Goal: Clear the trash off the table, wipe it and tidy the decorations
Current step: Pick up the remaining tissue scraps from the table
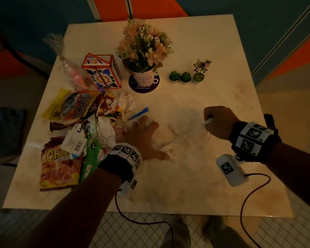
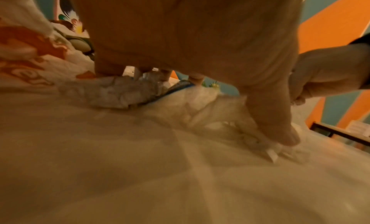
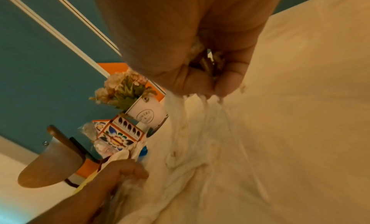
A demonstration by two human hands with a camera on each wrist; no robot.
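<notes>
A thin white crumpled sheet lies spread on the middle of the pale table. My right hand grips its right end in a fist, and the sheet streams out below the fingers. My left hand lies on the sheet's left end with fingers spread, thumb pressing it down, fingertips on a crumpled tissue. Left of that hand sits the trash pile: a cheese snack bag, a yellow-red wrapper, tissues and a blue plastic piece.
Decorations stand at the back: a flower pot on a dark coaster, a floral box, a cellophane sweets bag, two small green plants and a cow figure. A chair stands at the table's left.
</notes>
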